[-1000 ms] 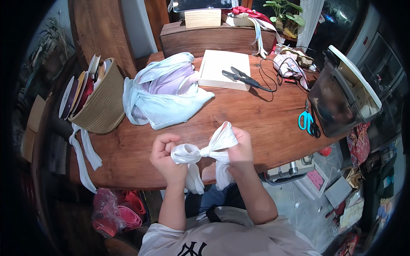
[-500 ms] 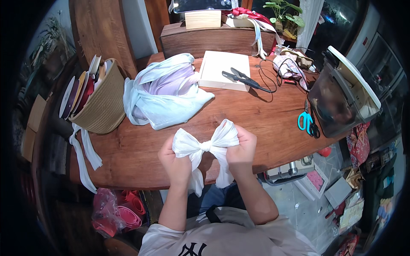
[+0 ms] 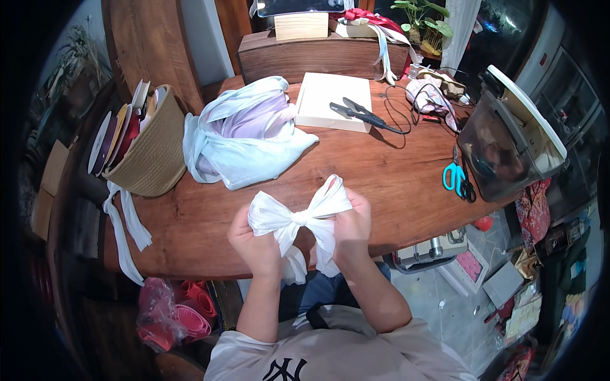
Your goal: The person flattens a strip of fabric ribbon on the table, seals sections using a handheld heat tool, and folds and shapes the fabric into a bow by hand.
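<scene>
A white fabric bow [image 3: 300,218] hangs between my hands above the table's front edge, with a knot in its middle and two loose tails hanging below. My left hand [image 3: 253,240] is closed on the bow's left loop, fingers mostly behind the cloth. On the other side, my right hand [image 3: 353,225] grips the right loop near its lower edge. Beyond the bow lies a heap of pale blue and lilac sheer fabric [image 3: 254,136]. Farther back, a black corded hot iron with two long jaws [image 3: 359,114] rests on a white box [image 3: 318,95].
At left stands a woven basket [image 3: 146,155] with ribbon spools; a white ribbon strip [image 3: 130,222] hangs over the table edge beside it. Turquoise-handled scissors [image 3: 452,178] lie at right by a lidded plastic bin [image 3: 508,140]. A wooden box [image 3: 318,57] stands at the back.
Both hands have shifted slightly left with the bow. The bow now tilts a little, its left loop spread wider and its right loop narrower.
</scene>
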The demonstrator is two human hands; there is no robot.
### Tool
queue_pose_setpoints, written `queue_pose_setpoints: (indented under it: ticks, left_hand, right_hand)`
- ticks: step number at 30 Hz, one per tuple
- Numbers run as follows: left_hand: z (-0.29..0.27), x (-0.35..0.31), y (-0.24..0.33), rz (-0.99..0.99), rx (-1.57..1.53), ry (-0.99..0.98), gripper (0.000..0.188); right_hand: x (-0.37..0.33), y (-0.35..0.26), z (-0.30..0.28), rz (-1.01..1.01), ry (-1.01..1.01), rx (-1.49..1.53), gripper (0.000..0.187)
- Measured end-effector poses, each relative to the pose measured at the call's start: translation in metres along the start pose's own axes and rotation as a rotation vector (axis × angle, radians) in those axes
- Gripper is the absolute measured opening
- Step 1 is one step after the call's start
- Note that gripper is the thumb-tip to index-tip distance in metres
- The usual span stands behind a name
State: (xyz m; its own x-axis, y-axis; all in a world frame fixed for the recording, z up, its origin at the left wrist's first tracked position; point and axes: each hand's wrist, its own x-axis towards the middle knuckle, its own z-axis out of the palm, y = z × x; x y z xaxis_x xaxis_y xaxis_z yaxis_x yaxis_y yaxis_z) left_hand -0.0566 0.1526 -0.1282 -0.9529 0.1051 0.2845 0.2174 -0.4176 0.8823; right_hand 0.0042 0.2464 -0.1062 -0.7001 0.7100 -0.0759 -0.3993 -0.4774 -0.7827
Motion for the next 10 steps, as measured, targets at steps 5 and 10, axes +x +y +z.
queue_pose_setpoints:
  ticks: [5,10]
  left_hand:
    - [0.0038,-0.0073,0.0047,-0.03,-0.101,0.025,0.002]
    - [0.0059,-0.0077,0.0069,-0.033,-0.204,0.066,0.004]
  right_hand:
    - [-0.003,0.0064,-0.0004,-0.029,-0.014,0.093,0.022]
    - [-0.0037,0.0099,0.0022,-0.04,-0.069,0.216,0.022]
